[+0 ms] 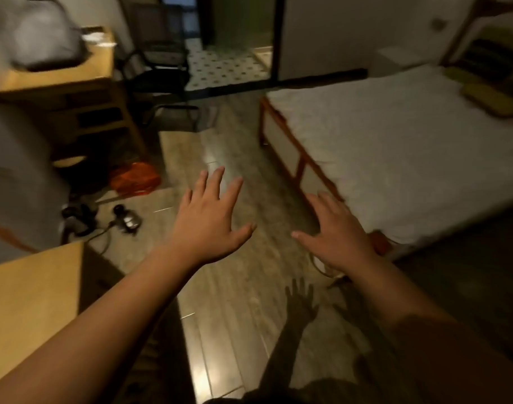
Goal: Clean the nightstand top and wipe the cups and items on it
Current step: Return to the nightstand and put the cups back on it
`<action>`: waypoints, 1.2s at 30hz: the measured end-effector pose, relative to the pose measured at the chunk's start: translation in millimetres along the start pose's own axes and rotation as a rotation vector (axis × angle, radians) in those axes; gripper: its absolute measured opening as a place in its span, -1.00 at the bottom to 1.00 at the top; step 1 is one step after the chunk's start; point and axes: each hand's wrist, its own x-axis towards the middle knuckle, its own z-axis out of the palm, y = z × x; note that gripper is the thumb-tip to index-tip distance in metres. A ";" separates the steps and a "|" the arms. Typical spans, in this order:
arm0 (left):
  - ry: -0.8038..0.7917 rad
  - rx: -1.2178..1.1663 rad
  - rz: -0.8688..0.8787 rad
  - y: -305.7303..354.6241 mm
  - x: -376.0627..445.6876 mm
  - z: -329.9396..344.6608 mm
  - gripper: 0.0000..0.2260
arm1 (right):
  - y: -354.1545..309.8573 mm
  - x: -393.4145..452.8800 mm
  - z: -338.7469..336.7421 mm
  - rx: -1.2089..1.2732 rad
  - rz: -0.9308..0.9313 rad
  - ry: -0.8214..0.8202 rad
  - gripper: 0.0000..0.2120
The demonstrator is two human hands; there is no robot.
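**No cleaning under way: both hands are empty and no cups are in sight**

You are holding both arms out over the wooden floor (234,287), palms down. Your left hand (211,220) is spreading its fingers wide and gripping nothing. Your right hand (334,231) is likewise lying flat with fingers extended, holding nothing, just short of the near corner of the bed (395,147). No cloth is showing in either hand.

At your near left, a corner of a light wooden top (27,293) is entering the view; whether that is the nightstand cannot be told. Further left, a wooden desk (59,80) is carrying a blurred white bundle (36,36) at its near edge and small pale items toward its far corner; they are too blurred to identify. A dark device with a cable (126,221) is lying on the floor beside the desk.

Judgement: you are standing at the outset, with wiping not begun. The next move is calling for locating the nightstand and taking up a cloth.
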 end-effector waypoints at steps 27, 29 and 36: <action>-0.222 -0.175 1.031 473.5 172.0 117.8 -0.23 | 351.9 -197.2 -107.2 -0.012 1.026 0.263 -0.18; -0.223 -0.175 1.059 484.7 197.1 120.4 -0.23 | 362.1 -181.5 -113.3 -0.011 1.051 0.256 -0.16; -0.232 -0.174 1.133 521.7 266.7 130.7 -0.21 | 404.0 -136.1 -126.7 -0.009 1.119 0.246 -0.14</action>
